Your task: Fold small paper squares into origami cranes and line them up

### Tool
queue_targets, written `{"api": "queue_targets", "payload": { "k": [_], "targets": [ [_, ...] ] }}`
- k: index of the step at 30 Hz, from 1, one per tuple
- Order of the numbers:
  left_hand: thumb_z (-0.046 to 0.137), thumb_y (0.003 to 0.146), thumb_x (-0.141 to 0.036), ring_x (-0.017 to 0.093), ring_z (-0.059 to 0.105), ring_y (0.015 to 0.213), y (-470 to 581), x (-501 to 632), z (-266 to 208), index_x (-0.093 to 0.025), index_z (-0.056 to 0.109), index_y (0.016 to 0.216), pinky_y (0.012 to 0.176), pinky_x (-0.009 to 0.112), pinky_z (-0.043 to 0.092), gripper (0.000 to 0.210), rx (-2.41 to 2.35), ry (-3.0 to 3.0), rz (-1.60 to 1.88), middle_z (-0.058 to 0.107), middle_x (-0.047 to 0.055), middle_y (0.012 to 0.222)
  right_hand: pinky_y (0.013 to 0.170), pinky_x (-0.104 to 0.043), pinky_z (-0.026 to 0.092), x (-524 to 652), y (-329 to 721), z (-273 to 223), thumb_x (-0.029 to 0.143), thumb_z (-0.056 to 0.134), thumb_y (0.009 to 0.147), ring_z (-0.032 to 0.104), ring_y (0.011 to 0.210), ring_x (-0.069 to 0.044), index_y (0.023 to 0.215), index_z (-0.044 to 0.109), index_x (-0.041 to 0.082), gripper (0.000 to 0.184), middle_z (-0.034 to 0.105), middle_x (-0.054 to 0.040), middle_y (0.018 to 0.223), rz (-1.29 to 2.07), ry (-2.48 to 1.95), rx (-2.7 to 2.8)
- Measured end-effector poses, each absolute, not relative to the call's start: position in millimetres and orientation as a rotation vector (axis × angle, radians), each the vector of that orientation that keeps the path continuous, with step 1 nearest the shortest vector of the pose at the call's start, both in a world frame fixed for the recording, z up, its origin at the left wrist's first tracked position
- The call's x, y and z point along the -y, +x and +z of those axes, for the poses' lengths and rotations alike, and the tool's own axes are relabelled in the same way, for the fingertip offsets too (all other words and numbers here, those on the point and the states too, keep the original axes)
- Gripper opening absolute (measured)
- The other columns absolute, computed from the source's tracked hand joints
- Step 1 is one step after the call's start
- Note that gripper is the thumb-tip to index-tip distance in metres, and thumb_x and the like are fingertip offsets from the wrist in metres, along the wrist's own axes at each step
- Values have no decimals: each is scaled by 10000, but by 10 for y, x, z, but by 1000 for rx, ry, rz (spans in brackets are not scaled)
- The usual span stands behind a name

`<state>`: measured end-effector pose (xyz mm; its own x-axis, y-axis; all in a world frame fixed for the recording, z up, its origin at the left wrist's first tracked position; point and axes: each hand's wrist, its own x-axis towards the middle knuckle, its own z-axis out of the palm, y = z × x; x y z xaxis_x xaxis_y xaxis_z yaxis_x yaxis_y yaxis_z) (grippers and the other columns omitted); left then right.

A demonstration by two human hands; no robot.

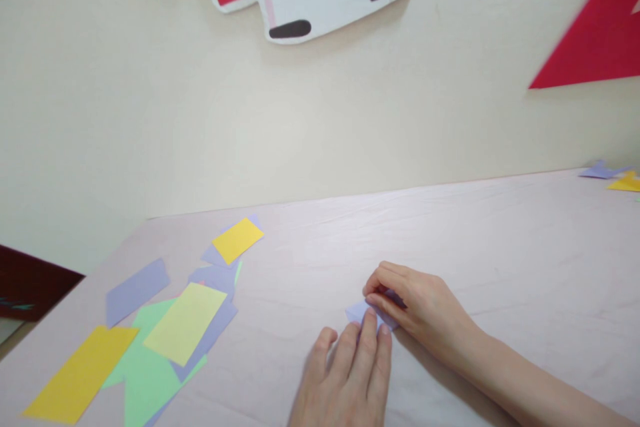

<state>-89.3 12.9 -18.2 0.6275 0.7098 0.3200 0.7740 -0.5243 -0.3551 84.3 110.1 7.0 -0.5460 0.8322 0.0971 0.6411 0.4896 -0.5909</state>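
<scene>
A small piece of folded lavender paper (357, 311) lies on the table, mostly covered by my two hands. My left hand (350, 373) rests flat, its fingers spread and their tips pressing on the near side of the paper. On the far right side, my right hand (417, 300) pinches a part of the same paper between thumb and curled fingers. The paper's left corner shows a crease; the rest is hidden under the fingers.
Loose sheets lie to the left: a yellow sheet (80, 373), a pale yellow sheet (186, 323), a green sheet (145, 360) and a purple sheet (137, 290). Folded paper pieces (597, 171) sit at the far right edge. A wall (300, 127) with cut-out decorations rises behind the table (280, 267).
</scene>
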Motion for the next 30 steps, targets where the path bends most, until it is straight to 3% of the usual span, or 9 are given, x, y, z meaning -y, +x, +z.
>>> {"api": "queue_targets", "payload": {
  "k": [9,20,30],
  "targets": [
    [324,927,-633,210,536,1000,-822,-157,-122,-186,618,1241,896,381,340,619,1235,-2394,-331,660,36,1240,664,-237,413,-1094,834,68,153,542,885,616,751,-140,808,607,200,111,662,4,811,700,-1242,2377],
    [387,911,-626,231,534,1039,-861,-136,-119,-176,618,1252,886,371,341,609,1194,-2391,-246,627,65,1295,672,-242,423,-1089,829,78,158,526,890,620,767,-147,816,606,202,117,671,-9,834,684,-1245,2381],
    [302,942,-606,229,559,1029,-893,-153,-96,-136,590,1279,878,389,355,646,1116,-2411,-170,623,76,1307,664,-237,410,-1085,838,51,149,536,894,613,763,-139,823,606,199,111,662,2,827,679,-1237,2379]
  ]
}}
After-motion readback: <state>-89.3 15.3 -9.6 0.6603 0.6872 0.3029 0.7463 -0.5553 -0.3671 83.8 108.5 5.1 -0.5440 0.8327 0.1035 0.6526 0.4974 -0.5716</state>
